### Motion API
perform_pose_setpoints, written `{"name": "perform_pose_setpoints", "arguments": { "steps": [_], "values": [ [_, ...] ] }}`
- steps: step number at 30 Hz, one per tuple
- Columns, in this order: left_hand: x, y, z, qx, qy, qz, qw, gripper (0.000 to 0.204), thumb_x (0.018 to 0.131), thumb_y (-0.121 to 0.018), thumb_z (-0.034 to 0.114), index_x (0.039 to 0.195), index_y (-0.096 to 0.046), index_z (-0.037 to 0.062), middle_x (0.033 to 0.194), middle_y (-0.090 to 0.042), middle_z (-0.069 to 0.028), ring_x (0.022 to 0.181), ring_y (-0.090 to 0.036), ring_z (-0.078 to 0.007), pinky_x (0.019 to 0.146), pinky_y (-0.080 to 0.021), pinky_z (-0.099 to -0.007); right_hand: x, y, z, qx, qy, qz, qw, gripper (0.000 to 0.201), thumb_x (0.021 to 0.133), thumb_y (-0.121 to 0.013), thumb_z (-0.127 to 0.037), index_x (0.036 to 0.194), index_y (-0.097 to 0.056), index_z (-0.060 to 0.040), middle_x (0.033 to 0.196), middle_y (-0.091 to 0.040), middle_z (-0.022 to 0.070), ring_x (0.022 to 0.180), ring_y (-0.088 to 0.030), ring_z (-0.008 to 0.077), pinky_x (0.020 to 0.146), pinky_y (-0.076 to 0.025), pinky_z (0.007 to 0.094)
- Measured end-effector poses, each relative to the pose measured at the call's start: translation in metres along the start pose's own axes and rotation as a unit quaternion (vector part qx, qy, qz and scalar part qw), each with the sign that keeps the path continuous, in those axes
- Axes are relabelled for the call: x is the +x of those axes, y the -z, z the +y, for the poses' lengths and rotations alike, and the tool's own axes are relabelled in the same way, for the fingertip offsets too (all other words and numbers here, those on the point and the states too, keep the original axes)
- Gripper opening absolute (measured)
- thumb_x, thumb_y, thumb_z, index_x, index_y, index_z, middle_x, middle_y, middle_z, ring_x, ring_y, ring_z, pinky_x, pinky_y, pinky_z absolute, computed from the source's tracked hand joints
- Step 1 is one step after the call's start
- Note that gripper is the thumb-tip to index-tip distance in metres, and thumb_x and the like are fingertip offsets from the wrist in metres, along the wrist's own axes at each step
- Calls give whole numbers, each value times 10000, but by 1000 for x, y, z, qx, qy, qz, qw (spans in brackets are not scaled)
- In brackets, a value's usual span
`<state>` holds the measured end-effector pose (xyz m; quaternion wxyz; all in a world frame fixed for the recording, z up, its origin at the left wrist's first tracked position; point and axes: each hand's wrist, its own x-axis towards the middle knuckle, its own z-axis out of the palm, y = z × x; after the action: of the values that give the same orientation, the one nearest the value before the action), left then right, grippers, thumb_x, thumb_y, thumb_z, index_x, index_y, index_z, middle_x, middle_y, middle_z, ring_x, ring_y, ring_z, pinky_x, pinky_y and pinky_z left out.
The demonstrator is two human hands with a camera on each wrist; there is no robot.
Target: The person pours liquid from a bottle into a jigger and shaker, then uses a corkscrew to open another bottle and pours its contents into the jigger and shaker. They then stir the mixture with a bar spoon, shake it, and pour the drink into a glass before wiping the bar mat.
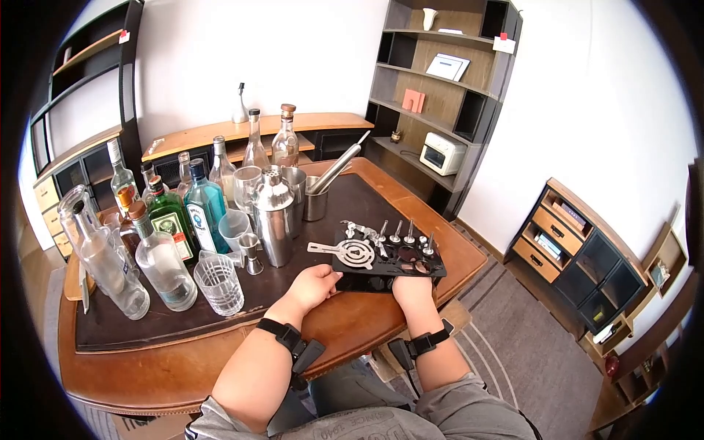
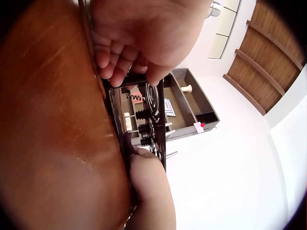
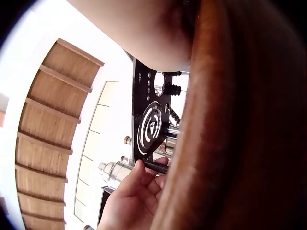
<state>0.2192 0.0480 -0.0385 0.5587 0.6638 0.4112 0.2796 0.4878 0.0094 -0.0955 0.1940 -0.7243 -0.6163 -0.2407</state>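
Observation:
A black bar tool stand (image 1: 353, 279) sits at the desk's front edge, between both hands. My left hand (image 1: 315, 287) pinches its left end, thumb above and fingers below, as the left wrist view shows. At the opposite end my right hand (image 1: 413, 290) grips the stand, its fingers partly hidden behind it. On the stand's top lies a cocktail strainer (image 1: 356, 254) with its handle pointing left. Several metal pourers (image 1: 396, 236) stand upright toward the right, their black ribbed plugs (image 2: 144, 128) hanging below the top. A corkscrew (image 2: 134, 97) hangs under it too.
Left of the stand are a steel shaker (image 1: 274, 227), a jigger (image 1: 252, 254) and a cut-glass mixing glass (image 1: 218, 284). Several bottles crowd the desk's left side, among them a green bottle (image 1: 170, 220) and a blue one (image 1: 206, 209). A metal cup (image 1: 316, 204) holds long tools behind.

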Motion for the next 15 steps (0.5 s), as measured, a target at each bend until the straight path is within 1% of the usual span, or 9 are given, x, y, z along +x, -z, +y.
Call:
{"name": "perform_pose_setpoints", "arguments": {
  "steps": [1,2,4,5,7,9,11,13,15],
  "values": [
    [0,1,2,3,8,-4,1000,212,982,-559,218,970,-664,33,712,-594,-13,619,-536,-98,575,-447,-245,-7,3,-3,1,7,7,1000,314,857,-496,-133,1093,-652,3,1108,-657,221,1047,-631,372,938,-480,498],
    [0,2,2,-7,7,-3,1000,211,969,-577,222,918,-650,31,701,-593,-20,611,-538,-104,571,-449,-252,-12,10,-8,1,14,14,1000,317,855,-496,-133,1094,-649,8,1113,-657,225,1057,-630,372,947,-478,496],
    [0,2,2,-29,8,-1,1000,243,943,-613,231,814,-624,26,679,-592,-33,593,-540,-117,562,-453,-267,-24,55,-32,45,22,-51,997,307,826,-519,-93,1084,-640,23,1075,-667,222,1005,-642,361,930,-490,456],
    [-1,1,2,-34,7,-1,999,241,944,-613,231,814,-626,28,679,-592,-33,593,-540,-115,562,-453,-267,-29,73,-44,68,25,-83,994,305,811,-530,-73,1079,-635,30,1056,-672,220,980,-648,356,922,-496,436],
    [-1,2,2,-42,5,-1,999,239,944,-612,232,814,-629,32,679,-593,-32,592,-538,-112,560,-452,-265,-47,77,-58,61,97,-14,993,316,818,-528,-69,1101,-632,25,1116,-661,247,1060,-635,368,962,-483,434],
    [-1,1,1,-46,5,-1,999,239,946,-612,234,820,-632,32,681,-594,-30,594,-536,-112,560,-450,-264,-56,87,-68,97,101,-37,989,328,827,-530,-66,1131,-621,19,1201,-628,252,1141,-604,366,1000,-466,425],
    [-1,1,1,-43,6,1,999,242,947,-611,236,820,-632,31,682,-595,-30,598,-538,-113,562,-451,-264,-57,86,-62,139,64,-70,986,367,843,-494,-106,1175,-606,2,1250,-611,235,1207,-570,350,1037,-428,489],
    [1,1,-2,-38,4,0,999,243,948,-609,235,820,-632,31,684,-597,-31,600,-539,-113,563,-451,-263,-51,92,-55,54,38,-82,995,361,849,-485,-112,1169,-605,4,1250,-614,229,1207,-574,335,1038,-425,489],
    [1,2,-2,-36,3,0,999,244,950,-608,236,820,-631,30,686,-598,-31,601,-539,-114,563,-452,-262,-40,80,-38,10,45,4,999,299,822,-504,-98,1061,-636,22,1080,-680,212,1053,-651,334,923,-498,470]
  ]
}}
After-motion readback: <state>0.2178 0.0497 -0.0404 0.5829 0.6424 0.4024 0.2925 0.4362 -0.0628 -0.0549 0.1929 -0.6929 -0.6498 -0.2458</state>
